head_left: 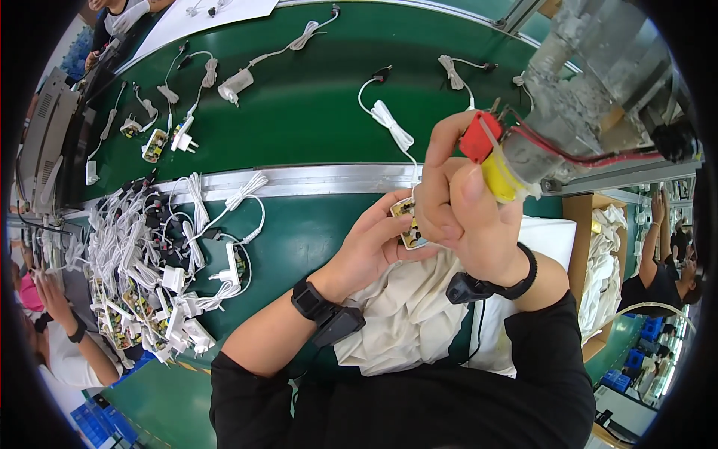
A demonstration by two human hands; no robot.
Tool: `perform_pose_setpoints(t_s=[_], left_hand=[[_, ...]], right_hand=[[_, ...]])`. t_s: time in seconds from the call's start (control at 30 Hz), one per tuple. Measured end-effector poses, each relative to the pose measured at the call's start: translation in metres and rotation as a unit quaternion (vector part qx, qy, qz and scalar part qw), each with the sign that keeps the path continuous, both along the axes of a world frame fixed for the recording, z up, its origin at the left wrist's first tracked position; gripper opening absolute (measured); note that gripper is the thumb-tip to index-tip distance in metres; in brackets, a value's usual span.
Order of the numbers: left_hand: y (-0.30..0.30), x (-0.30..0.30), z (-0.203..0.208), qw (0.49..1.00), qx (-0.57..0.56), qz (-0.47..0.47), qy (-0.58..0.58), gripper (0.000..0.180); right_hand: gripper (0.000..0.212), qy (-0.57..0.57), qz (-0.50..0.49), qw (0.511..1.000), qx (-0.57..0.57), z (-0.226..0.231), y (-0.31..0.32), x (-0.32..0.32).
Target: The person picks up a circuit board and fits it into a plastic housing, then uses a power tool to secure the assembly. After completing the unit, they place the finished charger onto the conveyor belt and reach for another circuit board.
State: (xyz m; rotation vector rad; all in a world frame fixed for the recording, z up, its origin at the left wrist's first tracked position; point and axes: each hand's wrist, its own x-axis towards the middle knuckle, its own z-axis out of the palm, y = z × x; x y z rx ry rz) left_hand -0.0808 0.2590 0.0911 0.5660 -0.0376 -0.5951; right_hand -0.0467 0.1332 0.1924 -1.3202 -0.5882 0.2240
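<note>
My left hand (374,243) pinches a small white adapter housing (410,233) with its circuit board bare on top; a white cord runs from it to a bundled coil (392,126) on the green belt. Just above the adapter, my right hand (467,191) is closed against the red and yellow end of a hanging tool (502,166). Its forefinger curls over the red block and its thumb lies along the yellow part. Whitish residue crusts the tool's grey body, and red and black wires run along it. The right fingers partly cover the adapter.
At left lies a heap of corded adapters (142,262). More adapters lie along the green belt (299,112), behind a metal rail (314,179). Pale cloth (407,314) bunches before me. A carton of white pieces (604,247) stands right. Co-workers are at both sides.
</note>
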Motion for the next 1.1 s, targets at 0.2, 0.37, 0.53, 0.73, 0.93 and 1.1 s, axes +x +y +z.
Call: perform_pose_setpoints(t_s=[0.2, 0.37, 0.53, 0.73, 0.93, 1.1], left_hand=[[0.006, -0.002, 0.0, 0.999, -0.035, -0.019, 0.008, 0.036], [0.008, -0.001, -0.002, 0.999, -0.048, -0.024, -0.001, 0.036], [0.009, 0.013, 0.008, 0.993, 0.082, 0.002, -0.086, 0.032], [0.003, 0.11, 0.054, 0.716, 0.398, 0.23, -0.525, 0.024], [-0.002, 0.162, 0.058, 0.605, 0.547, 0.169, -0.554, 0.034], [0.012, 0.171, 0.024, 0.478, 0.657, 0.219, -0.54, 0.034]], right_hand=[[0.047, -0.026, 0.003, 1.0, -0.011, -0.002, 0.007, -0.003], [0.046, -0.021, 0.001, 1.0, -0.014, 0.002, 0.009, -0.004], [0.044, -0.019, -0.001, 1.0, -0.005, 0.012, 0.01, -0.006], [0.042, 0.031, -0.014, 0.999, -0.001, 0.017, 0.007, -0.008], [0.04, 0.045, -0.004, 0.999, 0.001, 0.011, -0.008, -0.004], [0.039, 0.055, -0.013, 0.998, 0.034, 0.006, -0.017, 0.004]])
